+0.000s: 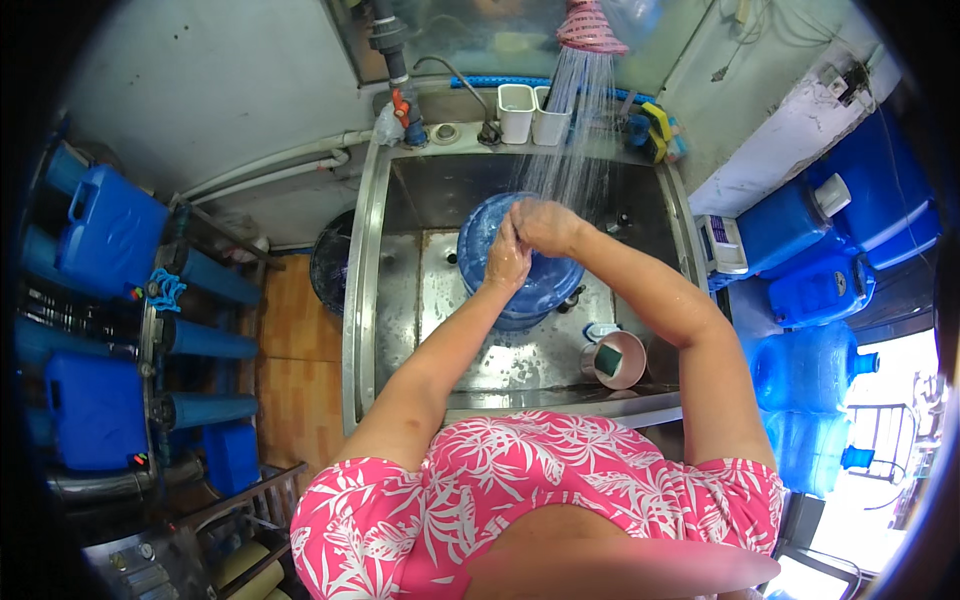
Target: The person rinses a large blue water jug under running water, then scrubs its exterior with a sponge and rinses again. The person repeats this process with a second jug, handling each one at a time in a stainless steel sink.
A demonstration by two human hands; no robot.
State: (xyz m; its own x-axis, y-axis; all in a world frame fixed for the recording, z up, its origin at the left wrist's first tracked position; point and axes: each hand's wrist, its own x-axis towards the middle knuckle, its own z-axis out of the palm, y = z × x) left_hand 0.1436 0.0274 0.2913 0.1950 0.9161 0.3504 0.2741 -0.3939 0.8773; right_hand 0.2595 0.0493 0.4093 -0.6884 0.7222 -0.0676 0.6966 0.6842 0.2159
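Observation:
A large blue water jug (555, 281) stands in a stainless steel sink (450, 352). My left hand (511, 259) and my right hand (546, 226) meet over the top of the jug, wet and pressed together. Whether they hold something small or grip the jug's neck cannot be told, as the fingers hide it. Streams of water fall from a shower-like spout wrapped in pink tape (589, 30), just behind my right hand. A pink cup (631, 361) with a dark green scouring pad (607, 360) lies near the sink's front edge.
Two white plastic containers (516, 112) stand on the back ledge, with yellow sponges (657, 135) to their right. A pipe with an orange valve handle (400, 109) rises at back left. Blue jugs (806, 367) are stacked at right; blue jerrycans (112, 232) and filter housings are at left.

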